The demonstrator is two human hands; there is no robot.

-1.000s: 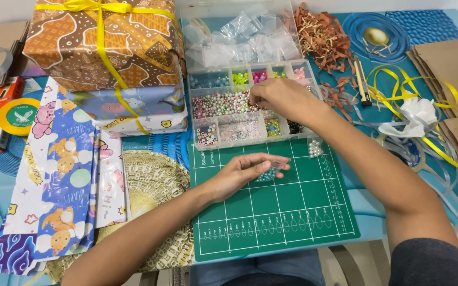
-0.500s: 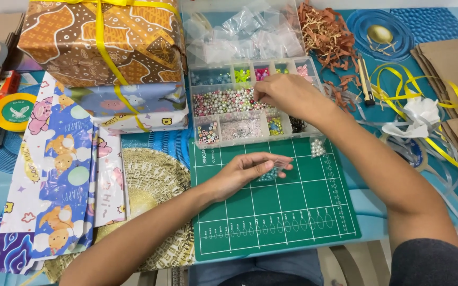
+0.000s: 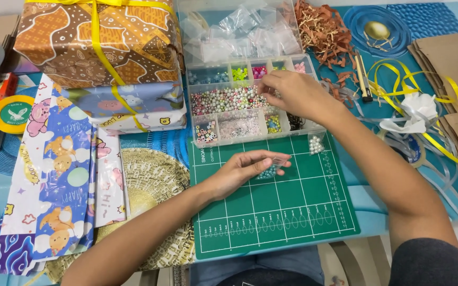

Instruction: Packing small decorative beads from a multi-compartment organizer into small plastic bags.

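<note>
Head view: right hand (image 3: 292, 92) fingertips pinched in bead organizer (image 3: 250, 114).

Your forearms are bare to the hands, no rings or watch showing. A dark grey sleeve (image 3: 430, 262) covers your right upper arm; blue trousers (image 3: 271, 267) below.

two hands (image 3: 245, 169), two wrapped gift boxes (image 3: 99, 39), one bead organizer (image 3: 250, 100), one cutting mat (image 3: 276, 206).
</note>
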